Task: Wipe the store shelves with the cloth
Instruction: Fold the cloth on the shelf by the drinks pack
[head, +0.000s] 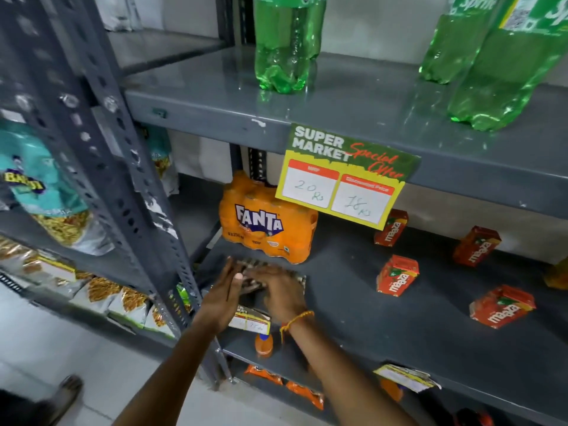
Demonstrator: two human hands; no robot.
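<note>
A checked cloth [270, 276] is seen lying on the grey lower shelf [399, 318], folded or bunched flat and blurred by motion. It is pressed under the right hand [276, 290], whose fingers are spread flat over it, not curled into a grip. The left hand [222, 292] is set edge-on just left of the right one, touching the cloth's near-left edge, fingers straight; whether any fabric is pinched cannot be told.

The cloth is judged to be light, soft and limp, likely to slide easily on the painted metal and to bunch if pushed by one corner. It would best be held under a flat palm at its middle, with the edge steadied.

Just beyond the fingertips a Fanta multipack [267, 229] stands. To the right of the right hand, well apart, Maaza cartons [398, 275] are scattered. Below the wrists a price tag [250, 322] hangs from the shelf edge.
</note>
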